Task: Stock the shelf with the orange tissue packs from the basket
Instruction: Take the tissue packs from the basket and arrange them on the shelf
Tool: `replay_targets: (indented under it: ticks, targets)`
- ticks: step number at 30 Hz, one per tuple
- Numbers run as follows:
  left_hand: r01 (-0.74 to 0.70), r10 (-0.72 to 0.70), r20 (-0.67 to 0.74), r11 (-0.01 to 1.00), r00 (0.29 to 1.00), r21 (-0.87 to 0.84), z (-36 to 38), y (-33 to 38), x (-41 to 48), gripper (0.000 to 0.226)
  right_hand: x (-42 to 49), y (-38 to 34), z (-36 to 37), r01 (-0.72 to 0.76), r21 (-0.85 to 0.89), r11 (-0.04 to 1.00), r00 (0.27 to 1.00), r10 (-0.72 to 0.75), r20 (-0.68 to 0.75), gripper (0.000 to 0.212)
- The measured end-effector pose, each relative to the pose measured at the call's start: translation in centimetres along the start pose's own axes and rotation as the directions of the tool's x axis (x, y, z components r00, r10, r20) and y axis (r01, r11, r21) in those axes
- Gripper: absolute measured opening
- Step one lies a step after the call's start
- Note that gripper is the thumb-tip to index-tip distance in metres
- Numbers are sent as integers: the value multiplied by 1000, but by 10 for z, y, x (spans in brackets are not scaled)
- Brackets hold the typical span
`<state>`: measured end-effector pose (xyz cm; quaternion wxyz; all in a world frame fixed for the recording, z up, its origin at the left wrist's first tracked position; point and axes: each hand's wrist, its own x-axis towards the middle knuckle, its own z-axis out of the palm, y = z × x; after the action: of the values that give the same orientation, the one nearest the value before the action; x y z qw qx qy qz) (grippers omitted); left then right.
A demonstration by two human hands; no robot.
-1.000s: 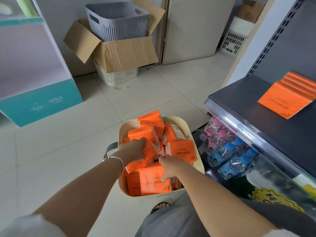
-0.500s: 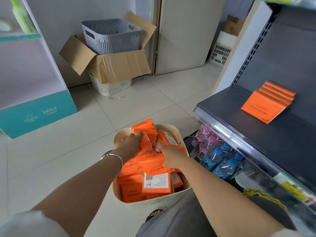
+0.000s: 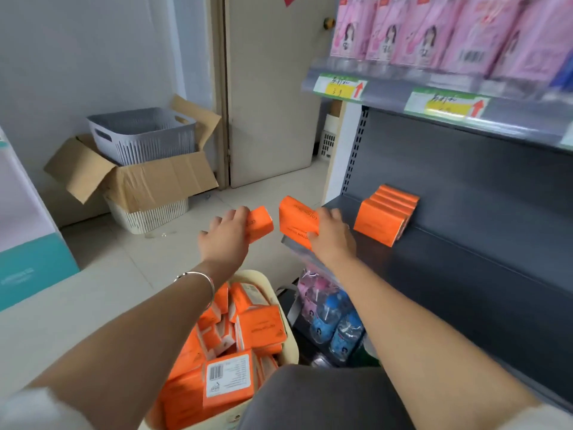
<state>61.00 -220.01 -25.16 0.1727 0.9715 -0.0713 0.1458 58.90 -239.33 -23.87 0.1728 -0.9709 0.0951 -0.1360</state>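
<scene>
The dark grey shelf (image 3: 465, 274) runs right of both hands. Below the wrists, the cream basket (image 3: 290, 346) is heaped with loose orange packs (image 3: 259, 333). A shelf row (image 3: 383, 218) of upright orange packs stands just right of the right hand's fingers, apart from them. The right hand (image 3: 333, 237) curls its fingers over the right pack (image 3: 296, 218), which juts left of them above the shelf's front edge, long axis slanting down-right. The left hand (image 3: 224, 240) clamps the left pack (image 3: 260, 226), whose free end points right, beyond the fingertips.
</scene>
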Motion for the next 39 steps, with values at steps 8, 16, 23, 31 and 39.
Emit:
replay_targets:
  ticks: [8,16,23,31,39]
  targets:
    - [-224,225,33,974,974,-44,28,83,28,45,16,99,-34,-152,-24,988,979,148,-141,50]
    - [-399,402,115,916,908,-45,61,132,66,46,50,156,-16,-207,-59,977,975,201,-89,49]
    - [-496,496,200,867,845,-56,76,157,94,47,65,170,-6,-212,-213,954,963,166,-214,41]
    - [-550,554,321,828,769,-112,99,190,107,56,64,184,-18,-183,25,983,958,184,-221,40]
    - [-199,268,256,943,929,-266,127,201,86,77,43,181,-8,-40,-84,996,992,30,-120,52]
